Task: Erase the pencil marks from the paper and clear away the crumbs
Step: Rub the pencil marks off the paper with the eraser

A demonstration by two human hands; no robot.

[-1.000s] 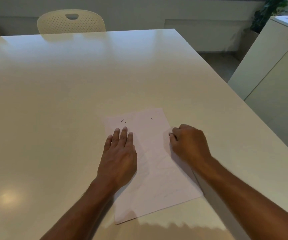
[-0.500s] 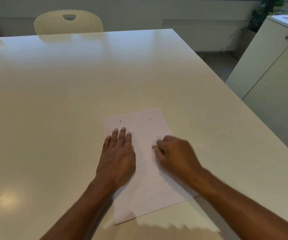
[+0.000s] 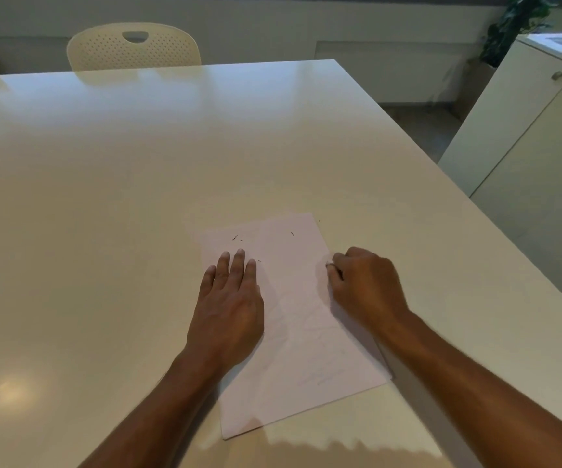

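A glossy cream table [image 3: 137,197] carries everything. One sheet of paper [image 3: 293,332] lies flat on it toward five o'clock, its long side running roughly eleven to five.

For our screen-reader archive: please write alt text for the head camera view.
A left hand presses flat on a sheet of paper on a pale table, while the right hand pinches a small eraser at the paper's right edge. Dark crumbs lie near its far end.

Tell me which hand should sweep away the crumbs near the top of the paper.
Probably the left hand: it lies flat on the paper, its fingers just below the dark crumbs. The right hand is curled at the paper's right edge.
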